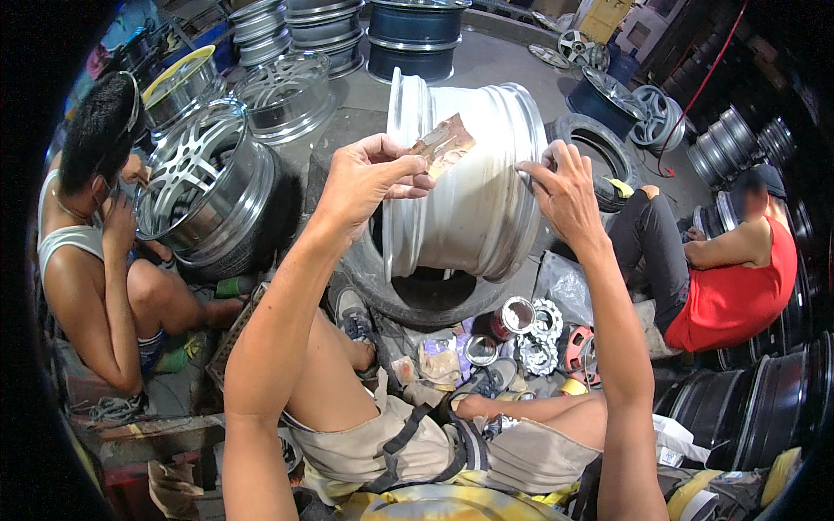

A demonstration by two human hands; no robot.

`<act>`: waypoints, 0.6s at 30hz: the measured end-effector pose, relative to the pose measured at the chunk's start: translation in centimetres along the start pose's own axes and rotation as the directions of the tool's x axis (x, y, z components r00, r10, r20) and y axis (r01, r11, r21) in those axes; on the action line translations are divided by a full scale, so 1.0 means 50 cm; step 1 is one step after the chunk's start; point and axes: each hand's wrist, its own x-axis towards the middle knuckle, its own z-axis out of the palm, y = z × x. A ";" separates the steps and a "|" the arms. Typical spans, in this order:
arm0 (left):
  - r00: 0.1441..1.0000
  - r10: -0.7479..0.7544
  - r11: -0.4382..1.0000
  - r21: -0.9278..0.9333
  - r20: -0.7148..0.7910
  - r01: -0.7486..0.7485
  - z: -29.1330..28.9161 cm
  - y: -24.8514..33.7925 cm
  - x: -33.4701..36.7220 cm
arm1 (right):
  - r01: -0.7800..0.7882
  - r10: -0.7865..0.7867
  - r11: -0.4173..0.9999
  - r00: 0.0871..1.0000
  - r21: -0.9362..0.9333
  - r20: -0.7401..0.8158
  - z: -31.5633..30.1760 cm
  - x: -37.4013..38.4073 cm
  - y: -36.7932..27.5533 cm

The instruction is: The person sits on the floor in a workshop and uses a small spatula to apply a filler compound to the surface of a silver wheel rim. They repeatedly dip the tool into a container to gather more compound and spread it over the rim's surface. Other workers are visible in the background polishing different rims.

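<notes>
Grey concrete floor (504, 61), worn and stained; black tyre (417, 295) lying flat at centre; small open tin (514, 316) and toothed metal discs (540, 334) at 4 o'clock of the tyre; stacked wheel rims (326, 30) at 12 o'clock; another tyre (599, 143) at 2 o'clock

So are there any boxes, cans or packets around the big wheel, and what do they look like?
Tin can: on the floor just below the white wheel rim, round, red side, shiny silver top.
Plastic bag: right of the can, by the right forearm, crumpled and clear.
Yellow box: far back at the top, boxy, only partly seen.
No screens in view.
</notes>
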 end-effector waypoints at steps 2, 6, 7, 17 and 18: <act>1.000 0.002 1.000 0.007 0.002 -0.002 0.003 0.004 0.001 | -0.023 0.022 0.998 1.000 0.051 0.017 -0.001 -0.025 -0.007; 1.000 -0.008 1.000 0.004 -0.007 0.008 0.009 0.002 0.002 | -0.084 0.088 0.984 0.996 0.159 -0.015 -0.002 -0.036 -0.011; 1.000 -0.006 1.000 0.008 -0.005 0.006 0.011 0.001 0.004 | -0.112 0.120 0.974 0.992 0.195 -0.032 -0.006 -0.027 -0.011; 1.000 -0.005 1.000 0.002 -0.015 0.005 0.013 0.000 0.009 | -0.106 0.115 0.982 0.992 0.155 -0.052 0.016 -0.052 -0.022; 1.000 -0.008 1.000 0.000 -0.014 0.008 0.012 -0.004 0.008 | -0.105 0.115 0.982 0.992 0.156 -0.055 0.022 -0.068 -0.030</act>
